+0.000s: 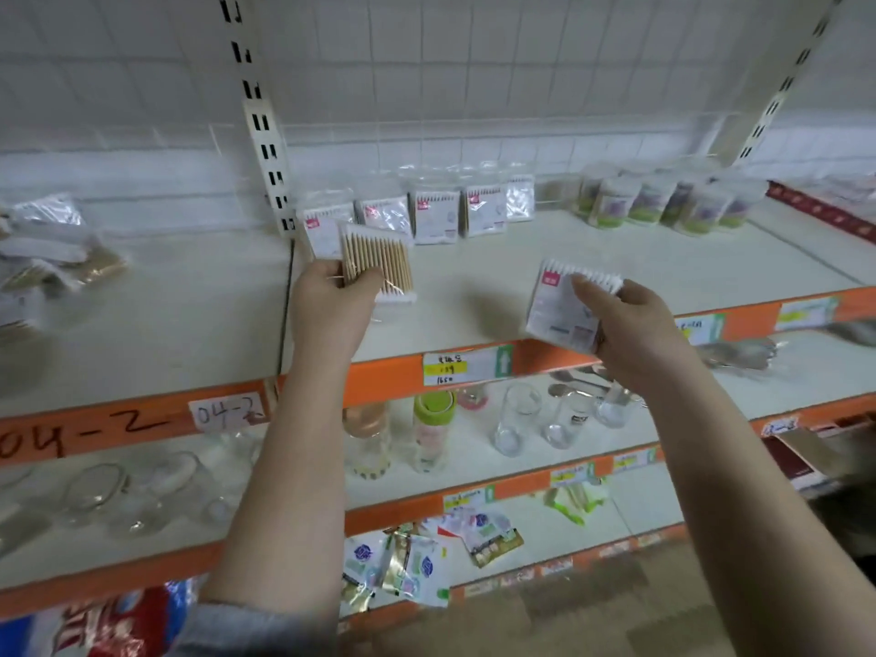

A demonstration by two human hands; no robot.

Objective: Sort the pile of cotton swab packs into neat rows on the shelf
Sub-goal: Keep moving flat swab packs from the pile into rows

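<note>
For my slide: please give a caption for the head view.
Each hand holds one swab pack before the shelf row.

The shelf [474, 296] is off-white with an orange front edge carrying white, yellow and green price tags [467, 368]. One swab pack [377, 263] shows tan wooden sticks with white tips; the other pack [564, 310] is white with a small red label, like the row of packs [436, 215] behind. The round tubs [663, 201] are white with green and purple labels, before a white tiled wall [474, 64].
</note>
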